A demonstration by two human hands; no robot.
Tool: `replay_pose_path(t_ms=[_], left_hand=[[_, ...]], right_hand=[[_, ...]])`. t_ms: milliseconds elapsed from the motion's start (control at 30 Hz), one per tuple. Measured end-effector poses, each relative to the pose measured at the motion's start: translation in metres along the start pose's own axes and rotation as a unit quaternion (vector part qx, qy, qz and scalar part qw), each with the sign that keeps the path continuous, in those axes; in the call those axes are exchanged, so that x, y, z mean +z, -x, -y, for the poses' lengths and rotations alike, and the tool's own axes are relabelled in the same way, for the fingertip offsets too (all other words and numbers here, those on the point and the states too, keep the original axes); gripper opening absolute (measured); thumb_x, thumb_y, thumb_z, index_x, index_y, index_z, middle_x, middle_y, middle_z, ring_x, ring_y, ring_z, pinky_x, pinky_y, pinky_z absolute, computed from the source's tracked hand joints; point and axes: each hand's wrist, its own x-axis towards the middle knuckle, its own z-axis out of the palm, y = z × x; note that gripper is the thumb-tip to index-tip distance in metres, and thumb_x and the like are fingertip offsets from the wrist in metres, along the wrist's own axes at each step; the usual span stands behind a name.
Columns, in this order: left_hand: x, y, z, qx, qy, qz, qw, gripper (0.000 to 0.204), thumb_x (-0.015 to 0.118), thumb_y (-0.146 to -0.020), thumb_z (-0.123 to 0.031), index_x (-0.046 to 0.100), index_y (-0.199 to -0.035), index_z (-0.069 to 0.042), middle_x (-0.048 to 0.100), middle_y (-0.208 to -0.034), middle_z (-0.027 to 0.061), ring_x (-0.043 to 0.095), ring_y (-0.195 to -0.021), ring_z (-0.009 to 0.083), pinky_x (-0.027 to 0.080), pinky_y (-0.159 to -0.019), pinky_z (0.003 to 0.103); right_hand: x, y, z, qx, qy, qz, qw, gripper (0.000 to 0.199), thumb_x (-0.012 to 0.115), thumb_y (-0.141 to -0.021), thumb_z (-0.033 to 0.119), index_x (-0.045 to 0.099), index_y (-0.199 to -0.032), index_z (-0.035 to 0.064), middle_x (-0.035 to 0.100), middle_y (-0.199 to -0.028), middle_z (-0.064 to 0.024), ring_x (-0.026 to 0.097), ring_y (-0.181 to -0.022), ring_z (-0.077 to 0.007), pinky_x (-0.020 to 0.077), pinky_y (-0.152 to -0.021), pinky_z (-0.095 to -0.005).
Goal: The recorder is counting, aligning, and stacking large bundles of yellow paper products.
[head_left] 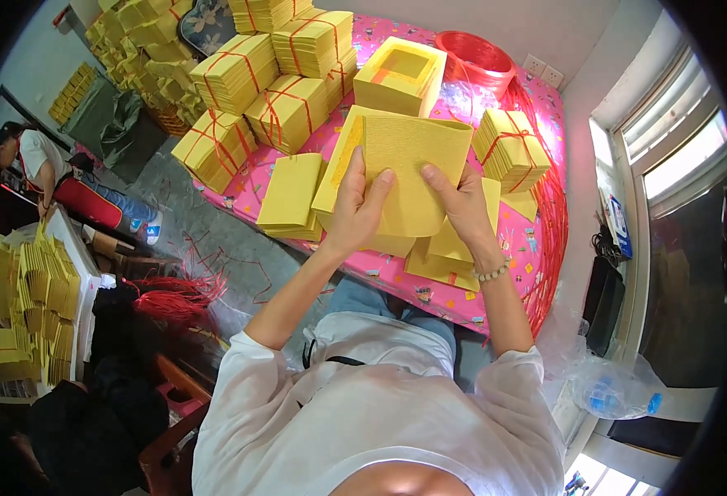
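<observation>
Both hands hold a folded wad of yellow rough paper [413, 169] by its two sides, thumbs on top. My left hand [358, 205] grips its left side and my right hand [463, 205] its right side; the fingers underneath are mostly hidden. Beneath and behind the wad is a larger yellow paper block [336, 182]. To the left of my left hand lies a low stack of yellow paper [291, 192]. Below my right hand is another yellow paper stack [440, 263], partly covered by my arm.
A pink patterned cloth [388, 281] covers the table. Tied yellow bundles [289, 112] are piled at the far left, another tied bundle [512, 153] at right. A red ribbon coil [479, 62] and hanging red strands [555, 215] edge the right. Another person [45, 161] works at a left table.
</observation>
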Motion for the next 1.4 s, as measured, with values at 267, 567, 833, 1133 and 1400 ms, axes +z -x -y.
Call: replay_pose_path(t_ms=[267,567,833,1133,1400], left_hand=[[-0.005,0.003,0.007,0.02,-0.057,0.009,0.998,0.042,0.045,-0.095,-0.008,0.031,-0.133,0.005,0.049,-0.123,0.011,0.047,-0.112,0.0138,0.038,-0.094,0.026],[-0.006,0.005,0.004,-0.045,0.042,-0.016,0.998,0.038,0.044,-0.095,-0.005,0.035,-0.131,0.001,0.051,-0.121,0.0087,0.049,-0.11,0.0126,0.039,-0.094,0.026],[-0.019,0.015,0.005,-0.129,0.02,0.013,0.991,0.038,0.045,-0.093,-0.004,0.037,-0.13,0.0,0.053,-0.121,0.0064,0.049,-0.11,0.0111,0.039,-0.094,0.026],[-0.029,0.015,-0.009,-0.209,0.061,0.028,0.976,0.04,0.045,-0.092,-0.002,0.037,-0.132,-0.001,0.052,-0.124,0.0071,0.05,-0.113,0.0129,0.039,-0.096,0.028],[-0.043,0.008,-0.013,-0.213,0.043,0.007,0.976,0.042,0.047,-0.091,-0.004,0.038,-0.133,-0.001,0.053,-0.124,0.0082,0.052,-0.112,0.0147,0.041,-0.094,0.029]], right_hand=[[-0.003,0.0,0.002,0.026,0.029,0.017,0.999,0.033,0.065,-0.088,0.022,0.059,-0.111,-0.0011,0.066,-0.099,-0.0064,0.06,-0.086,-0.0097,0.0495,-0.074,-0.0253],[0.004,0.0,0.001,-0.015,0.023,-0.02,0.999,0.026,0.059,-0.092,0.021,0.062,-0.105,-0.001,0.066,-0.092,-0.0025,0.058,-0.079,-0.0051,0.0478,-0.068,-0.0214],[-0.008,-0.008,-0.001,-0.024,0.034,-0.053,0.998,0.022,0.058,-0.093,0.023,0.065,-0.092,0.0028,0.056,-0.073,0.0074,0.044,-0.063,0.0012,0.0367,-0.056,-0.0168],[-0.01,-0.008,-0.003,0.023,0.048,-0.055,0.997,0.026,0.057,-0.092,0.029,0.064,-0.081,0.006,0.06,-0.068,0.004,0.053,-0.057,-0.001,0.0432,-0.048,-0.017],[0.003,0.013,0.004,0.144,0.118,0.068,0.98,0.033,0.062,-0.089,0.032,0.067,-0.092,-0.0009,0.066,-0.073,-0.0021,0.059,-0.061,-0.0043,0.0477,-0.051,-0.0189]])
